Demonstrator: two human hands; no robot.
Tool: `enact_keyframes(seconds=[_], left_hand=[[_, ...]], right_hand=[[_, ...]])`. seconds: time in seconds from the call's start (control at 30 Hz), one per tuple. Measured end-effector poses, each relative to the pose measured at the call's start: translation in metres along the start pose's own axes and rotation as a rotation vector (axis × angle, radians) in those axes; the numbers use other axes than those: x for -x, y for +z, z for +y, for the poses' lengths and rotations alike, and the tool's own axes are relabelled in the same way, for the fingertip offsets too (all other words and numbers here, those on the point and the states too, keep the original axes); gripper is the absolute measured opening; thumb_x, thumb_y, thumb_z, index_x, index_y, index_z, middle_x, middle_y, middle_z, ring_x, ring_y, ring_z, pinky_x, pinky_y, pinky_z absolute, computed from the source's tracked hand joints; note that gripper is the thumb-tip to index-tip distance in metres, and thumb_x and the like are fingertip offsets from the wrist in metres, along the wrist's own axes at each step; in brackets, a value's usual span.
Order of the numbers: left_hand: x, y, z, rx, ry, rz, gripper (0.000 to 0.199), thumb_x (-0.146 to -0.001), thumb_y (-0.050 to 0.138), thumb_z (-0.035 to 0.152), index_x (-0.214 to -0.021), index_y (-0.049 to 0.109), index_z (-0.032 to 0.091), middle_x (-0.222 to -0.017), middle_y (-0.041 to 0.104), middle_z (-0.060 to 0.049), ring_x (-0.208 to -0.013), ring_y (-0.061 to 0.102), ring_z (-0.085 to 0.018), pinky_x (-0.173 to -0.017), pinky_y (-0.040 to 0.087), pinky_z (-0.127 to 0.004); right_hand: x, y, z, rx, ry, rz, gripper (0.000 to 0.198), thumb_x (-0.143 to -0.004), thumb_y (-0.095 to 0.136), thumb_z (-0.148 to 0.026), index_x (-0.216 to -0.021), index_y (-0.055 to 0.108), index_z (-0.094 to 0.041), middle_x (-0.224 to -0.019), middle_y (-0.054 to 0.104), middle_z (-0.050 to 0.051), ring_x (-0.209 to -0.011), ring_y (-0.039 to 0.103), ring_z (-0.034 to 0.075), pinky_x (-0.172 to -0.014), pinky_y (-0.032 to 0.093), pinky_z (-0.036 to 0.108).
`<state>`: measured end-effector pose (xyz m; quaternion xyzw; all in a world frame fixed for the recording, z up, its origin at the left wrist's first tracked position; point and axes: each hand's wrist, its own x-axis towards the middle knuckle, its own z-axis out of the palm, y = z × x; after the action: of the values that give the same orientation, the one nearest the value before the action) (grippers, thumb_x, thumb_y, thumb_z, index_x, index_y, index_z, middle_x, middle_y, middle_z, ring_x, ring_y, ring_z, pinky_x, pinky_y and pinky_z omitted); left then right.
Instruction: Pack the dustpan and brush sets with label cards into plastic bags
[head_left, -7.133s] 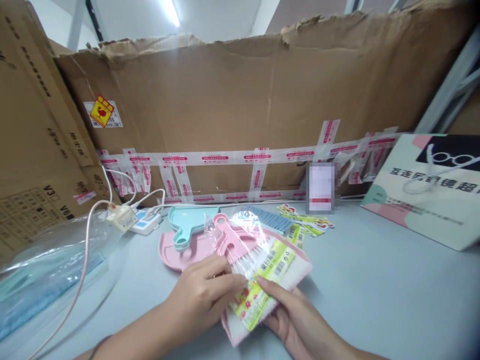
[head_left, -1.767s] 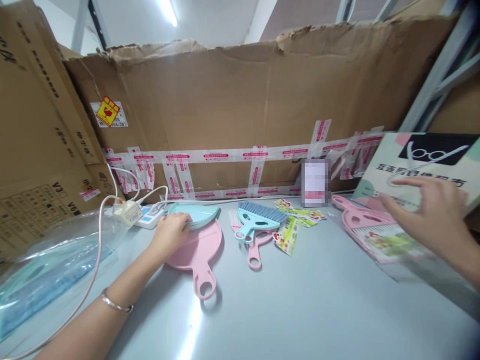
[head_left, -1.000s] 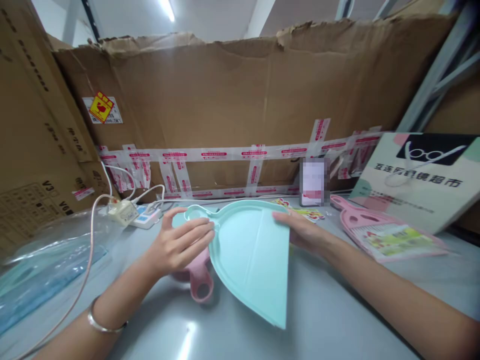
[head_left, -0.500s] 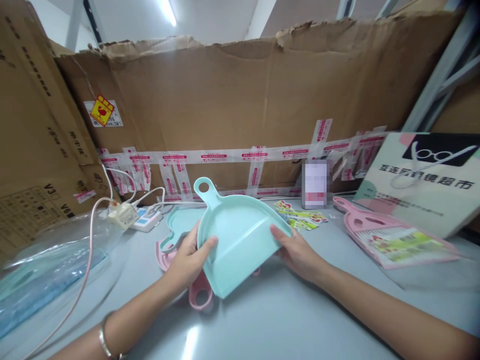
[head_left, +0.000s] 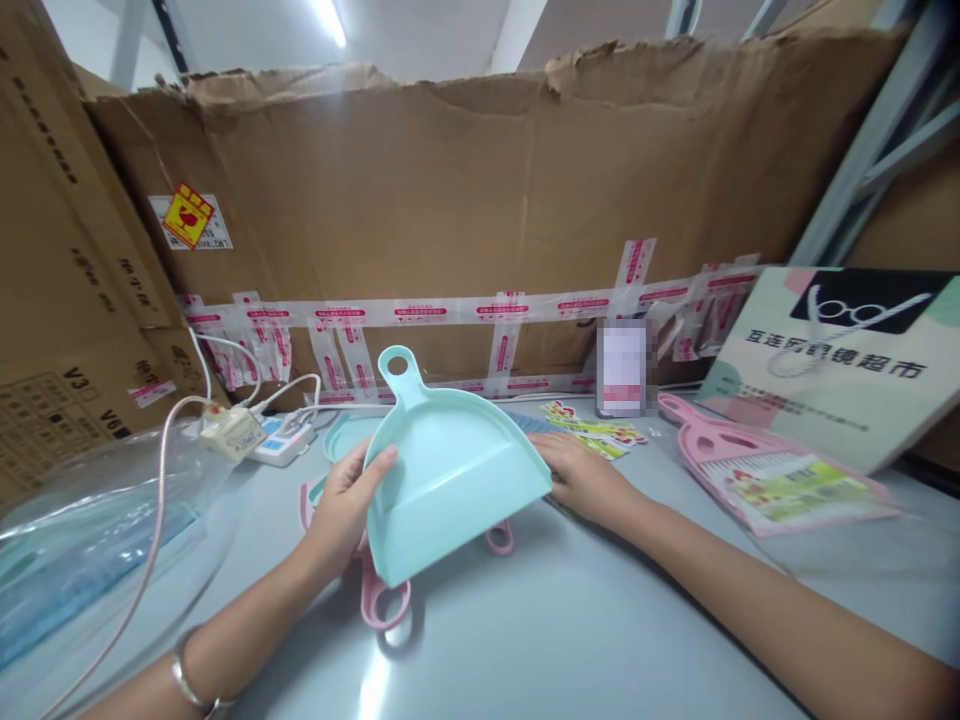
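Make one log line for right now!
left hand: holding mint dustpan; right hand: by its edge, grip unclear; labelled pink set: on table

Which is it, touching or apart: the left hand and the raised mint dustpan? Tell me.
Touching: in the head view, the left hand grips the mint dustpan at its left edge, thumb lying over the front face.

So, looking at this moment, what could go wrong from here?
The left hand grips the turquoise dustpan by one side, and the right hand's hold is partly hidden, so the pan might tip or slip. A pink handle and a pink loop show past its lower edge; lowering it there could knock them. The bracelet might also snag the pale cable nearby.
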<state>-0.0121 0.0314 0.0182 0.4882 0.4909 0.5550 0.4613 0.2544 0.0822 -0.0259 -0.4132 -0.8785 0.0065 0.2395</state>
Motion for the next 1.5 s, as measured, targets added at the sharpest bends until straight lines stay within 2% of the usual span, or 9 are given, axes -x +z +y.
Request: enact_keyframes(seconds=[0.23,0.43,0.57,0.67,0.8,0.87,1.2,1.4,1.5], left_hand=[[0.002,-0.005,-0.002,-0.030,0.047,-0.092,0.052,-0.071,0.062,0.045,-0.117,0.055,0.022,-0.091,0.069,-0.004,-0.069,0.063,-0.019,-0.059,0.047,-0.025],[0.004,-0.003,0.003,-0.083,0.040,-0.117,0.047,-0.073,0.059,0.047,-0.114,0.059,0.022,-0.092,0.070,-0.003,-0.076,0.064,-0.021,-0.063,0.049,-0.026],[0.002,0.000,0.003,-0.108,0.018,-0.073,0.048,-0.072,0.060,0.047,-0.113,0.059,0.022,-0.090,0.070,-0.003,-0.079,0.064,-0.022,-0.068,0.050,-0.028],[0.000,0.002,-0.002,-0.078,0.003,-0.047,0.049,-0.073,0.059,0.048,-0.114,0.059,0.022,-0.089,0.071,-0.003,-0.081,0.064,-0.023,-0.072,0.050,-0.030],[0.000,0.004,-0.006,-0.066,0.023,-0.040,0.049,-0.074,0.056,0.052,-0.112,0.060,0.022,-0.092,0.071,-0.004,-0.088,0.063,-0.024,-0.078,0.049,-0.031],[0.002,0.006,-0.004,-0.077,0.060,-0.088,0.051,-0.075,0.053,0.053,-0.114,0.058,0.022,-0.098,0.069,-0.004,-0.094,0.061,-0.024,-0.081,0.048,-0.033],[0.017,0.023,0.002,-0.352,0.157,-0.363,0.047,-0.074,0.061,0.037,-0.118,0.053,0.022,-0.124,0.056,-0.005,-0.117,0.047,-0.026,-0.097,0.039,-0.036],[0.014,0.022,-0.001,-0.333,0.128,-0.378,0.046,-0.074,0.060,0.035,-0.117,0.053,0.021,-0.123,0.057,-0.005,-0.117,0.047,-0.027,-0.097,0.040,-0.039],[0.016,0.022,-0.001,-0.379,0.136,-0.396,0.046,-0.073,0.061,0.035,-0.117,0.055,0.022,-0.125,0.055,-0.005,-0.116,0.049,-0.026,-0.096,0.040,-0.038]], right_hand=[[-0.004,-0.006,0.003,-0.017,0.128,0.223,0.030,-0.084,0.041,-0.020,-0.105,0.063,-0.023,-0.110,0.064,0.007,-0.100,0.060,0.023,-0.084,0.047,0.038],[-0.004,-0.045,0.013,-0.290,0.423,0.860,0.027,-0.081,0.051,-0.035,-0.097,0.063,-0.018,-0.094,0.067,0.008,-0.086,0.062,0.024,-0.079,0.047,0.039],[-0.007,-0.071,0.004,-0.770,0.404,1.313,0.017,-0.076,0.057,-0.033,-0.088,0.061,-0.021,-0.098,0.064,0.005,-0.094,0.059,0.019,-0.087,0.043,0.035],[-0.009,-0.072,-0.023,-1.005,0.408,1.164,0.015,-0.073,0.060,-0.031,-0.086,0.060,-0.023,-0.093,0.064,0.003,-0.089,0.059,0.018,-0.081,0.046,0.032],[-0.009,-0.054,-0.065,-0.780,0.420,0.665,0.022,-0.078,0.054,-0.035,-0.095,0.060,-0.022,-0.088,0.064,0.003,-0.080,0.058,0.018,-0.073,0.045,0.032],[-0.008,-0.045,-0.079,-0.664,0.387,0.556,0.021,-0.081,0.049,-0.034,-0.095,0.059,-0.022,-0.092,0.063,0.003,-0.086,0.057,0.019,-0.075,0.044,0.031],[-0.008,-0.024,-0.080,-0.285,0.292,0.510,0.011,-0.083,0.044,-0.031,-0.081,0.048,-0.021,-0.085,0.050,0.006,-0.087,0.047,0.023,-0.078,0.039,0.039],[-0.012,-0.027,-0.069,-0.401,0.376,0.466,0.033,-0.076,0.053,-0.036,-0.103,0.041,-0.020,-0.099,0.048,0.008,-0.093,0.047,0.022,-0.081,0.040,0.039],[-0.024,-0.038,-0.065,-0.591,0.376,0.232,0.035,-0.079,0.050,-0.043,-0.106,0.044,-0.022,-0.104,0.054,0.007,-0.095,0.051,0.021,-0.082,0.041,0.037]])
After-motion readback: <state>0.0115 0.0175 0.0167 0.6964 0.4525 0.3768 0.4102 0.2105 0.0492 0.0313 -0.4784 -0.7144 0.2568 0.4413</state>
